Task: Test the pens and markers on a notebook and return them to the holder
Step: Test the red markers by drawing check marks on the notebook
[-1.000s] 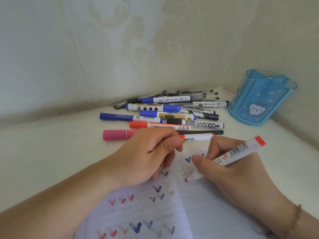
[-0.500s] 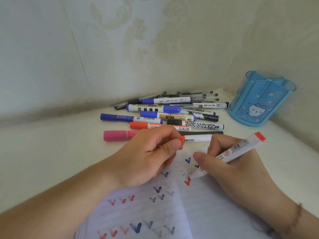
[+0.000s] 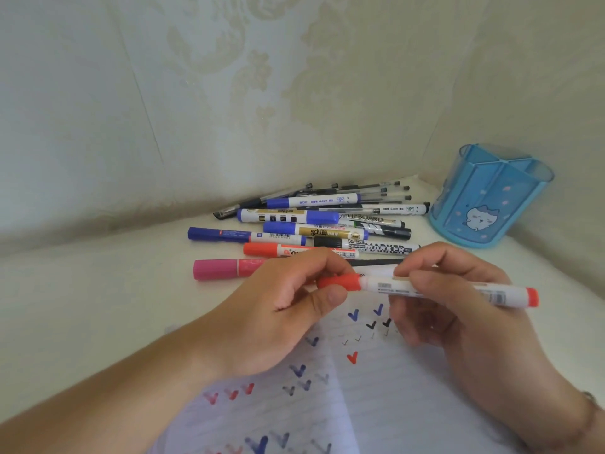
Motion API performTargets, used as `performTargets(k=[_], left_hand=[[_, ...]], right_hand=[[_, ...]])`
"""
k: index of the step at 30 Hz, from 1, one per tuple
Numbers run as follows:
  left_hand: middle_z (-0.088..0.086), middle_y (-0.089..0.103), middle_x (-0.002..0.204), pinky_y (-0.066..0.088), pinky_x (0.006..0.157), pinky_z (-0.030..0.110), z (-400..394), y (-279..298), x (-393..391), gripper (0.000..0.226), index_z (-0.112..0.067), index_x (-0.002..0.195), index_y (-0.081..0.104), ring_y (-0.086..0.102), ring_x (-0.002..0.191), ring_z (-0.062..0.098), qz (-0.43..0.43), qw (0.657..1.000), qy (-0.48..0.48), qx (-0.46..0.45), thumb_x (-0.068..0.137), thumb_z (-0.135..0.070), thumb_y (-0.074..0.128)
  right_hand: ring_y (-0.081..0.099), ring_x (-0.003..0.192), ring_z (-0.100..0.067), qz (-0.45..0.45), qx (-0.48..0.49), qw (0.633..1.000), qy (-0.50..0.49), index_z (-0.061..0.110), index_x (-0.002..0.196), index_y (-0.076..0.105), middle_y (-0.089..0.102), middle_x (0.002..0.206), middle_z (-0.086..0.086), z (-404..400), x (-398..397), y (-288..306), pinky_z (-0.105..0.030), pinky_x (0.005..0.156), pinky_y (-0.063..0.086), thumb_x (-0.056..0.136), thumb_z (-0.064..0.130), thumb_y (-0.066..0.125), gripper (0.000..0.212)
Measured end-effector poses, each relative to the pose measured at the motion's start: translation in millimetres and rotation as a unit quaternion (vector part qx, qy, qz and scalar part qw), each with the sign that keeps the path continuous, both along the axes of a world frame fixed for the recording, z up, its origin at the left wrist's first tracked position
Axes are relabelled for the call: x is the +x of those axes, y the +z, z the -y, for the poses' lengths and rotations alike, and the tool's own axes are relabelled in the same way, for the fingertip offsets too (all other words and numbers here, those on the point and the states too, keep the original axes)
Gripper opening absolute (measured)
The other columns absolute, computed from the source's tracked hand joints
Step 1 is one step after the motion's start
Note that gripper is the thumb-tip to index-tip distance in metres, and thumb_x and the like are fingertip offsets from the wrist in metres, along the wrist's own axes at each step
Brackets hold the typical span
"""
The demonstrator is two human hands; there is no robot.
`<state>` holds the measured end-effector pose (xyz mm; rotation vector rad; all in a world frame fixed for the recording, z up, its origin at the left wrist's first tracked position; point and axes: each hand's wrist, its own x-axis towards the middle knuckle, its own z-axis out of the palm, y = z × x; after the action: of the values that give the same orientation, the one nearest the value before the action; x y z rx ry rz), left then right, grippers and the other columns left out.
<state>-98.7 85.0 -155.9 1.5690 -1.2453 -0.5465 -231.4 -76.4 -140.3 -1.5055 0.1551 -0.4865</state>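
Now both hands hold one red marker (image 3: 435, 288) level above the notebook (image 3: 386, 388) | left hand (image 3: 281, 309) pinches its red cap (image 3: 339, 283) | right hand (image 3: 458, 306) grips the white barrel | holder (image 3: 487, 198) stands far right, near the loose pens (image 3: 314, 224).

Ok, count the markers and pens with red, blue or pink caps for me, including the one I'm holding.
Red: 2, the held red marker and the red marker on the table
Blue: 4, the blue markers and pens
Pink: 1, the pink marker
Total: 7
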Motion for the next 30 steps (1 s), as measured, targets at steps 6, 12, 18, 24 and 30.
performTargets(k=[6,12,18,24,30], left_hand=[[-0.015,0.047,0.060,0.029,0.047,0.013,-1.9,3.1,-4.4,0.032,-0.027,0.101,0.063,0.040,0.047,0.002,0.096,0.995,0.024,-0.025,0.101,-0.045,0.036],[-0.002,0.047,0.056,0.034,0.043,0.039,-5.0,2.4,-5.1,0.029,-0.040,0.087,0.055,0.040,0.046,0.016,0.132,0.990,0.035,-0.047,0.098,-0.053,0.032],[-0.010,0.045,0.056,0.029,0.045,0.020,-3.9,1.3,-2.5,0.036,-0.036,0.087,0.056,0.037,0.047,0.006,0.125,0.991,0.021,-0.040,0.096,-0.058,0.029],[-0.011,0.054,0.063,0.033,0.051,0.017,4.9,3.4,5.4,0.036,-0.035,0.109,0.060,0.046,0.052,0.007,0.132,0.989,0.067,-0.021,0.092,-0.059,0.039],[-0.035,0.051,0.082,0.029,0.055,0.013,2.1,1.5,7.5,0.028,-0.042,0.102,0.058,0.050,0.070,-0.008,0.299,0.934,0.184,0.067,0.080,-0.059,0.060]], right_hand=[[0.055,0.038,-0.024,0.036,-0.029,0.999,0.014,0.015,0.066,0.061,0.067,0.058,-0.017,-5.7,1.6,0.9,-0.022,0.039,0.033,0.068,0.045,0.076,0.034],[0.061,0.042,-0.028,0.067,-0.070,0.995,0.008,0.009,0.066,0.057,0.068,0.057,-0.015,-15.8,2.9,-0.6,-0.025,0.041,0.044,0.078,0.029,0.070,0.027],[0.063,0.050,-0.020,0.068,-0.146,0.986,0.031,0.017,0.071,0.061,0.070,0.063,-0.010,-14.5,1.8,4.6,-0.024,0.050,0.048,0.082,0.031,0.066,0.018],[0.067,0.092,-0.025,-0.088,-0.169,0.966,0.174,0.011,0.124,0.063,0.070,0.111,-0.004,33.1,-0.9,13.4,-0.043,0.056,0.055,0.105,0.008,0.020,0.047],[0.062,0.056,-0.019,-0.077,-0.287,0.955,0.004,0.019,0.071,0.068,0.074,0.080,-0.001,84.2,-34.0,42.7,-0.021,0.044,0.042,0.071,0.055,0.073,0.036]])
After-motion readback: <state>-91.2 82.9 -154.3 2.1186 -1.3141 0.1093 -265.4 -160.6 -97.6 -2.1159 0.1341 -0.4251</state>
